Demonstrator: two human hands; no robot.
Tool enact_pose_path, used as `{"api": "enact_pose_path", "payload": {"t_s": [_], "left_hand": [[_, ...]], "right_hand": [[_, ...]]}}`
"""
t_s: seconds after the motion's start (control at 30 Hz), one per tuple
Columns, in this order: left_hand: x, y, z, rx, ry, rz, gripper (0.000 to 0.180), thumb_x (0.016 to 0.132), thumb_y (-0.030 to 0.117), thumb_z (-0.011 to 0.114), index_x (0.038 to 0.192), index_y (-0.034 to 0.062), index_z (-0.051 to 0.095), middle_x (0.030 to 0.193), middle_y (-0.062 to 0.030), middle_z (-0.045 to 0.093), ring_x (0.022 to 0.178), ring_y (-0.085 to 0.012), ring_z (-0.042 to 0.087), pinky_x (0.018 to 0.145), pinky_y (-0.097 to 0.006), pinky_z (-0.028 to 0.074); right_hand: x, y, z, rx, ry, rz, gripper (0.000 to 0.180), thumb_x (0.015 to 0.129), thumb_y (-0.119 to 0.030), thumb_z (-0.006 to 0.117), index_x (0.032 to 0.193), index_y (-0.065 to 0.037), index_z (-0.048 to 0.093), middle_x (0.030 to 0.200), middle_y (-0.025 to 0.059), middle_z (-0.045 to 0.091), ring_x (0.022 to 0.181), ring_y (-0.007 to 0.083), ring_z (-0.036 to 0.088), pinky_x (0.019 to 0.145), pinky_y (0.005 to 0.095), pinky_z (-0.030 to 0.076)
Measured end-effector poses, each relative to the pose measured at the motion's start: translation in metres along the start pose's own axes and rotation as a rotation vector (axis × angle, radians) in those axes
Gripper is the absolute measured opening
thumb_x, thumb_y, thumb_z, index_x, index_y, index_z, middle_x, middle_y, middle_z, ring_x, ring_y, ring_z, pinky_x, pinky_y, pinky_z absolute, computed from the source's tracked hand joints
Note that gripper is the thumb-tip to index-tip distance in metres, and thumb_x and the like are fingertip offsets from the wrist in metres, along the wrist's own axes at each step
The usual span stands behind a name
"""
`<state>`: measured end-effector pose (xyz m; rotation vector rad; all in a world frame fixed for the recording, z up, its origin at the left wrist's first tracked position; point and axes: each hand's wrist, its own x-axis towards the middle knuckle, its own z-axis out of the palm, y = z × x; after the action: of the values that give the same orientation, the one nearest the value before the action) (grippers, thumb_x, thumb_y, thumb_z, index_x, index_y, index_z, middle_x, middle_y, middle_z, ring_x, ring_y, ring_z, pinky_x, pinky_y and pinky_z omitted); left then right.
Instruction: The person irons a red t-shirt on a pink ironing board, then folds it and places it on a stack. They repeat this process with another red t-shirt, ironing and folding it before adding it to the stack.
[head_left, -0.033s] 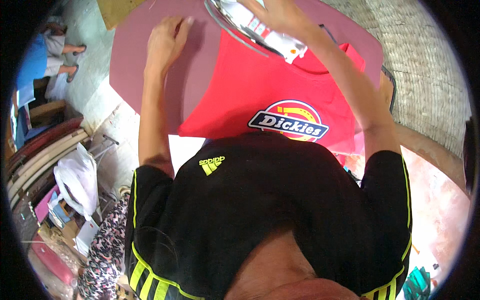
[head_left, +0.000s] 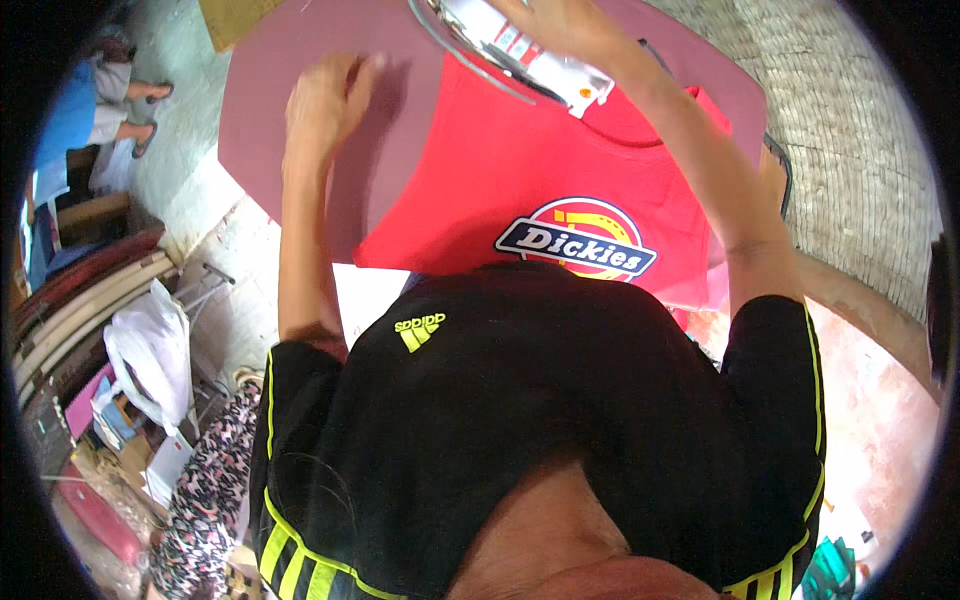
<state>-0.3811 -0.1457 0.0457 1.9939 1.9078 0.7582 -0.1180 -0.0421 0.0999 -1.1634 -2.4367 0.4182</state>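
Observation:
My right hand is closed around a clothes iron at the top edge, over the far part of a red shirt. The iron is silver and white with red marks. Its handle and my fingertips are partly cut off by the frame. The shirt lies spread out, its neckline under my right forearm and a round printed emblem near my body. To the left, my left hand hovers over or rests on the bare purple board, beside the shirt. Its fingers are loosely bent, slightly blurred, and apart from the thumb, with nothing visible in them.
The purple padded board carries the shirt. At far left, a person's legs show near stacked boards. A white plastic bag and patterned cloth lie lower left. Woven matting covers the right side.
My left hand has come slightly nearer to my body. The iron, in my right hand, has shifted slightly farther away.

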Motion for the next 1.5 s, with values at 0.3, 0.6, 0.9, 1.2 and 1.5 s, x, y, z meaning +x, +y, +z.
{"api": "enact_pose_path", "payload": {"t_s": [0.3, 0.6, 0.9, 1.2, 1.5], "left_hand": [[-0.178, 0.051, 0.024, 0.12, 0.165, -0.311, 0.028, 0.086, 0.034, 0.076, 0.087, 0.006, 0.069, 0.088, -0.0119, 0.067, 0.086, -0.0342, 0.064, 0.073, -0.043, 0.05], [-0.197, 0.032, 0.046, 0.077, 0.428, -0.208, 0.025, 0.087, 0.03, 0.076, 0.083, 0.009, 0.063, 0.07, -0.0068, 0.066, 0.068, -0.0287, 0.064, 0.063, -0.041, 0.046], [-0.2, 0.026, 0.046, -0.081, 0.394, -0.268, 0.026, 0.088, 0.032, 0.074, 0.084, 0.0072, 0.068, 0.076, -0.0078, 0.071, 0.07, -0.0269, 0.068, 0.061, -0.036, 0.051], [-0.205, 0.025, 0.036, -0.294, 0.364, -0.295, 0.017, 0.098, 0.017, 0.063, 0.102, 0.0016, 0.068, 0.092, -0.0131, 0.072, 0.079, -0.0265, 0.07, 0.074, -0.032, 0.053], [-0.145, 0.075, 0.041, 0.01, 0.521, 0.013, 0.022, 0.095, 0.016, 0.062, 0.108, -0.0004, 0.068, 0.109, -0.0194, 0.067, 0.104, -0.0367, 0.062, 0.092, -0.046, 0.048]], "right_hand": [[-0.013, 0.015, -0.02, 0.239, -0.28, -0.168, 0.038, 0.1, -0.036, 0.058, 0.107, 0.001, 0.062, 0.088, 0.0249, 0.067, 0.079, 0.0392, 0.066, 0.069, 0.0441, 0.049], [-0.036, 0.006, -0.028, 0.088, -0.558, -0.601, 0.035, 0.098, -0.034, 0.063, 0.098, 0.001, 0.06, 0.077, 0.0196, 0.063, 0.062, 0.0325, 0.062, 0.057, 0.0382, 0.045], [-0.023, -0.051, -0.016, 0.113, -0.695, -0.845, 0.04, 0.091, -0.041, 0.07, 0.085, -0.003, 0.059, 0.071, 0.0219, 0.063, 0.068, 0.0407, 0.065, 0.06, 0.0462, 0.05], [-0.037, -0.084, -0.001, 0.122, -0.667, -0.802, 0.045, 0.091, -0.046, 0.067, 0.088, -0.001, 0.062, 0.078, 0.025, 0.066, 0.073, 0.0442, 0.065, 0.066, 0.0504, 0.051], [-0.081, -0.004, -0.091, -0.075, -0.473, -0.308, 0.044, 0.095, -0.046, 0.062, 0.104, -0.003, 0.064, 0.094, 0.025, 0.068, 0.087, 0.0405, 0.068, 0.073, 0.0469, 0.053]]}}
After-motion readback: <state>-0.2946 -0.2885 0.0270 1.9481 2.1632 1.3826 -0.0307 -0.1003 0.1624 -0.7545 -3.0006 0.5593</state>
